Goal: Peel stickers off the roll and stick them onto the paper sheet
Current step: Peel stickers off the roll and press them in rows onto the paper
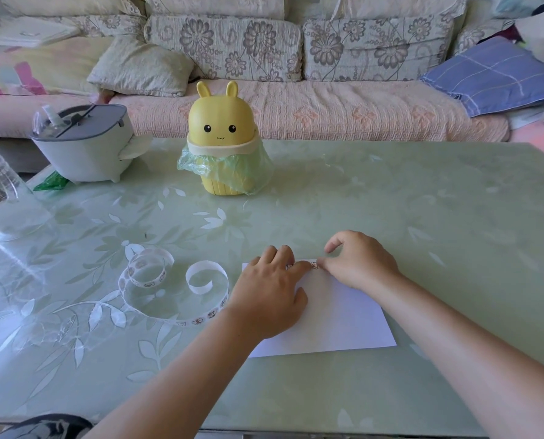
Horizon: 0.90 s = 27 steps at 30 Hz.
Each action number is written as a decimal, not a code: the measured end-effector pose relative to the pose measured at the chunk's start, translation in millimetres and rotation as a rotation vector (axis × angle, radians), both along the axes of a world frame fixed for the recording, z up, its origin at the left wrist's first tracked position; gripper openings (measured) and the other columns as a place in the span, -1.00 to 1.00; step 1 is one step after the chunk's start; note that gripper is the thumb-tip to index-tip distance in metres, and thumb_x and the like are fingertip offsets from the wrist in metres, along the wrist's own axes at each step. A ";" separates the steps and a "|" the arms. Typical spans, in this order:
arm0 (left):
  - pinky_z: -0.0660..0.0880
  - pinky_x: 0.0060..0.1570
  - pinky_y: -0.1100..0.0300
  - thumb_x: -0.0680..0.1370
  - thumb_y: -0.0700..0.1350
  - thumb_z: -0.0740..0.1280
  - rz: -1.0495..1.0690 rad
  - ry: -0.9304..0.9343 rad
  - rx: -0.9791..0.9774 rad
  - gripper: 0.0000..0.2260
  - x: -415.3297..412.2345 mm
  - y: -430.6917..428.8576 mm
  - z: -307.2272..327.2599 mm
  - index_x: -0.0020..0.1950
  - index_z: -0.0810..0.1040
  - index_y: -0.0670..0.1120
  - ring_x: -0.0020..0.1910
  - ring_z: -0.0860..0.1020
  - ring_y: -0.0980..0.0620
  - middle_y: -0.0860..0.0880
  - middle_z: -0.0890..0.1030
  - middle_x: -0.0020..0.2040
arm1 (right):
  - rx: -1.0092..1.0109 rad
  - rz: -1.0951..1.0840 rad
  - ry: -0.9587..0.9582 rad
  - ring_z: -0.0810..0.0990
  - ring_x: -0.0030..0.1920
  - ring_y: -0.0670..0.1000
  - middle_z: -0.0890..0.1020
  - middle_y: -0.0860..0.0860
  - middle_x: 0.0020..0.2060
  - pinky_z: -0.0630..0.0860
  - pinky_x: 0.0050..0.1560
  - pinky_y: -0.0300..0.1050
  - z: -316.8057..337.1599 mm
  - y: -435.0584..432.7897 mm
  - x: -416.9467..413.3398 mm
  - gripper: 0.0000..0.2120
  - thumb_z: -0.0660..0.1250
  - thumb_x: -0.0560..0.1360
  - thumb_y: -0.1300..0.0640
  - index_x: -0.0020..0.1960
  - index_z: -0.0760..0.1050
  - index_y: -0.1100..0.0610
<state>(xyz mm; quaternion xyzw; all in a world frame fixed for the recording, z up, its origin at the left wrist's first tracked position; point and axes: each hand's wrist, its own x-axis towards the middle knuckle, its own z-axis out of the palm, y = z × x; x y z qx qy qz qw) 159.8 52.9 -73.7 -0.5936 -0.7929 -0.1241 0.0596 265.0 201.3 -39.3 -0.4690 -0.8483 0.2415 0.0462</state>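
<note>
On the green desk (pixel 422 217), the paper sheet (pixel 343 315) lies near the front edge. The left hand (pixel 270 296) rests flat on it, fingers straight. The right hand (pixel 356 261), fingers curled, pinches a sticker (pixel 314 265) at the sheet's far edge. The uncoiled sticker roll (pixel 156 253) lies just left of the sheet.

A home living room: floral sofa (pixel 264 49) behind glass-topped coffee table (pixel 391 201).

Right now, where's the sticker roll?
Head view: sticker roll lies uncurled left of the paper sheet and left hand, nearer than the yellow bunny bin.
</note>
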 end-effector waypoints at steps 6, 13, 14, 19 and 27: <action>0.39 -0.22 0.11 0.50 0.08 0.11 0.037 0.105 0.062 -0.54 5.7 5.0 -9.2 0.35 0.52 0.03 -0.11 0.45 -0.08 -0.04 0.49 -0.03 | 0.255 0.304 0.061 0.57 0.02 0.01 0.52 -0.11 0.00 0.48 -0.08 -0.12 -17.7 -7.7 21.6 -0.74 0.26 0.54 -0.01 0.19 0.57 -0.16; 0.44 -0.20 0.08 0.52 0.08 0.09 0.049 0.144 0.054 -0.53 9.0 7.1 -11.6 0.33 0.55 -0.01 -0.10 0.46 -0.10 -0.07 0.52 0.00 | 0.544 0.507 0.051 0.52 0.04 0.11 0.57 0.00 0.06 0.51 -0.05 0.01 -35.0 -9.6 39.5 -0.59 0.12 0.49 -0.03 0.23 0.60 -0.05; 0.42 -0.22 0.10 0.51 0.08 0.09 0.056 0.154 0.054 -0.54 10.1 6.8 -11.0 0.32 0.56 -0.01 -0.11 0.47 -0.10 -0.06 0.53 0.00 | 0.537 0.513 0.055 0.52 0.07 0.12 0.59 0.01 0.09 0.51 -0.02 0.02 -35.7 -9.3 40.8 -0.58 0.12 0.50 -0.03 0.23 0.61 -0.05; 0.27 -0.33 0.16 0.50 0.10 0.11 0.046 0.175 0.040 -0.56 10.2 6.2 -5.2 0.26 0.60 0.05 -0.17 0.47 -0.09 -0.03 0.54 -0.04 | 0.473 0.543 0.077 0.56 0.14 0.12 0.62 0.03 0.19 0.52 0.07 0.00 -34.6 -11.7 48.6 -0.57 0.10 0.51 -0.02 0.26 0.61 -0.07; 0.43 -0.33 0.16 0.50 0.07 0.16 -0.011 0.043 0.089 -0.68 7.3 1.4 -3.0 0.13 0.63 0.14 -0.09 0.54 -0.02 0.09 0.57 0.00 | 0.489 0.529 0.047 0.52 0.16 0.07 0.55 -0.08 0.18 0.47 0.10 0.03 -30.5 -17.8 47.4 -0.62 0.13 0.49 0.02 0.27 0.48 -0.02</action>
